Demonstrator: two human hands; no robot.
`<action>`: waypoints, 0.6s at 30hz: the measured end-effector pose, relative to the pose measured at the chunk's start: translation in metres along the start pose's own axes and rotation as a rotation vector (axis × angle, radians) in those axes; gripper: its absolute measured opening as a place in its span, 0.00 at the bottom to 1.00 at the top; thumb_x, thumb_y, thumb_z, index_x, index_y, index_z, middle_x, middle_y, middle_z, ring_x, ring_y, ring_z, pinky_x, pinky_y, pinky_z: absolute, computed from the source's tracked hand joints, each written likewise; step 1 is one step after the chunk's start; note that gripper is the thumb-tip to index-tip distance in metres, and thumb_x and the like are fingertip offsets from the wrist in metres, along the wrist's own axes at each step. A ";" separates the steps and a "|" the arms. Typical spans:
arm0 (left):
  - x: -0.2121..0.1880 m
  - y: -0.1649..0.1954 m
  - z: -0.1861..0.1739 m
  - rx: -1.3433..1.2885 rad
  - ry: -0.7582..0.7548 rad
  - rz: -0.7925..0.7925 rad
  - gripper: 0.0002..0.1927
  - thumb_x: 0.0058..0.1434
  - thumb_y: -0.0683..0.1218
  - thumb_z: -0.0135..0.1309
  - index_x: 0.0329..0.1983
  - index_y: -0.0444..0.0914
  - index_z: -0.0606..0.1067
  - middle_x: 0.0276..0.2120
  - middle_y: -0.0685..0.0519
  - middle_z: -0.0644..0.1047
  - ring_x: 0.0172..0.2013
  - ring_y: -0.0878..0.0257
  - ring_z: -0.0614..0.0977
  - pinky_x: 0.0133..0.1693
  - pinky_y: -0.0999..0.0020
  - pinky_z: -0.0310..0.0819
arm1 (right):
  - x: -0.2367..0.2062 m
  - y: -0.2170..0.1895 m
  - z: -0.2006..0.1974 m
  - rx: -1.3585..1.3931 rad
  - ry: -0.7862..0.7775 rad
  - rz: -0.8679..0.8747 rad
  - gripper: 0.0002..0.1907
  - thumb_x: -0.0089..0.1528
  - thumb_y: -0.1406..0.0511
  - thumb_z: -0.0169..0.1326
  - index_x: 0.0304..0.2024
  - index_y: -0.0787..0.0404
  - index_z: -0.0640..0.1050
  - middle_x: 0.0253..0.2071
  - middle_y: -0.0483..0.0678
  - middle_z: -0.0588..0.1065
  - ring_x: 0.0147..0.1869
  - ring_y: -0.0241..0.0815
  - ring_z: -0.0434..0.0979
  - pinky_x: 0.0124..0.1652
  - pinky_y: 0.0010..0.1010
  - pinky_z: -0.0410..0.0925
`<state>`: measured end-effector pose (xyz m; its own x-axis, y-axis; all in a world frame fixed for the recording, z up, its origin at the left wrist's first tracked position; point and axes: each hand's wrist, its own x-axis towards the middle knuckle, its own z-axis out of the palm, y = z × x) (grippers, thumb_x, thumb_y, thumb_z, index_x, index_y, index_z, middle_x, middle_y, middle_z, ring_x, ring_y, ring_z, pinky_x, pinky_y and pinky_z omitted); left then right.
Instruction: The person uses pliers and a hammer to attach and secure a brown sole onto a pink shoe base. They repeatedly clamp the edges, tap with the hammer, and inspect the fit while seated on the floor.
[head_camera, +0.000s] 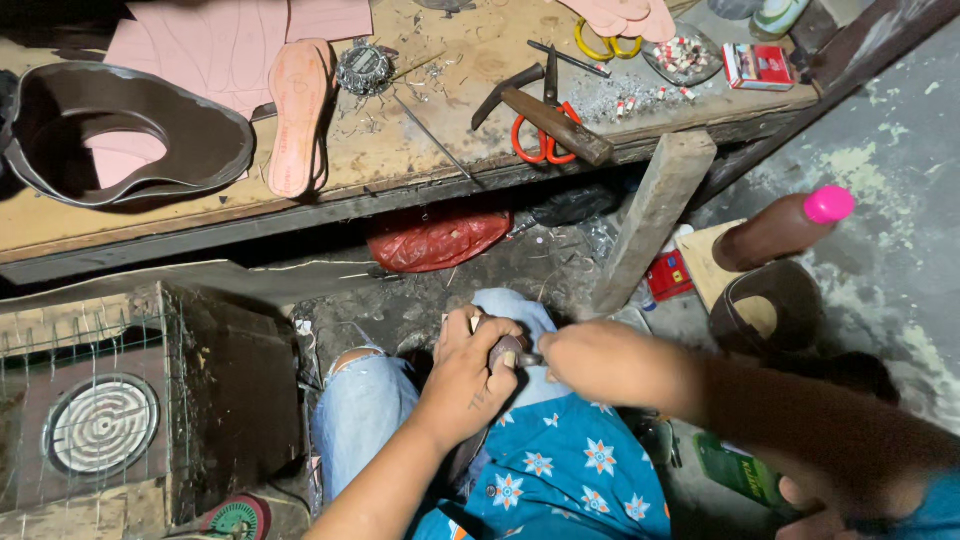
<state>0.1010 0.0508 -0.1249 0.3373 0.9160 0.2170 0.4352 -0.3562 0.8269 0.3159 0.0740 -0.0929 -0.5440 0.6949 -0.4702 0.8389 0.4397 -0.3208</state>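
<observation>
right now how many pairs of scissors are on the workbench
2. The orange-handled scissors lie mid-bench beside the hammer. The yellow-handled scissors sit at the back edge, partly under pink insoles. More could be hidden under the clutter.

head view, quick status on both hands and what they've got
Left hand gripping a small dark piece over the knee. Right hand pressed to it. Nothing between them; workbench above.

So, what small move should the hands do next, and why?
Probably keep the left hand gripping the small dark piece firmly on the knee while the right hand works at its end, since both hands meet there and the piece is mostly covered.
</observation>
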 end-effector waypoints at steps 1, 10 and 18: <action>0.001 0.000 0.001 0.002 0.007 0.008 0.16 0.57 0.47 0.53 0.49 0.44 0.77 0.47 0.40 0.69 0.50 0.41 0.72 0.54 0.50 0.67 | -0.005 -0.006 0.009 -0.024 0.075 0.011 0.11 0.62 0.62 0.54 0.37 0.65 0.76 0.34 0.61 0.79 0.41 0.62 0.81 0.39 0.51 0.72; 0.000 0.005 0.000 0.062 0.042 -0.018 0.16 0.55 0.46 0.52 0.48 0.43 0.75 0.46 0.40 0.70 0.49 0.40 0.72 0.52 0.48 0.67 | -0.001 -0.015 0.025 0.023 0.227 -0.034 0.14 0.62 0.60 0.56 0.36 0.68 0.75 0.33 0.61 0.79 0.41 0.62 0.81 0.40 0.51 0.71; -0.007 0.016 0.003 0.142 0.060 0.030 0.18 0.52 0.45 0.51 0.48 0.42 0.75 0.46 0.38 0.69 0.48 0.39 0.71 0.53 0.48 0.66 | 0.010 0.003 -0.030 0.248 -0.389 -0.024 0.19 0.60 0.55 0.59 0.41 0.65 0.77 0.35 0.59 0.80 0.41 0.59 0.82 0.42 0.46 0.73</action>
<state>0.1081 0.0383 -0.1149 0.3035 0.9124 0.2747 0.5407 -0.4023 0.7388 0.3135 0.0991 -0.0741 -0.5688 0.4000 -0.7187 0.8225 0.2704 -0.5004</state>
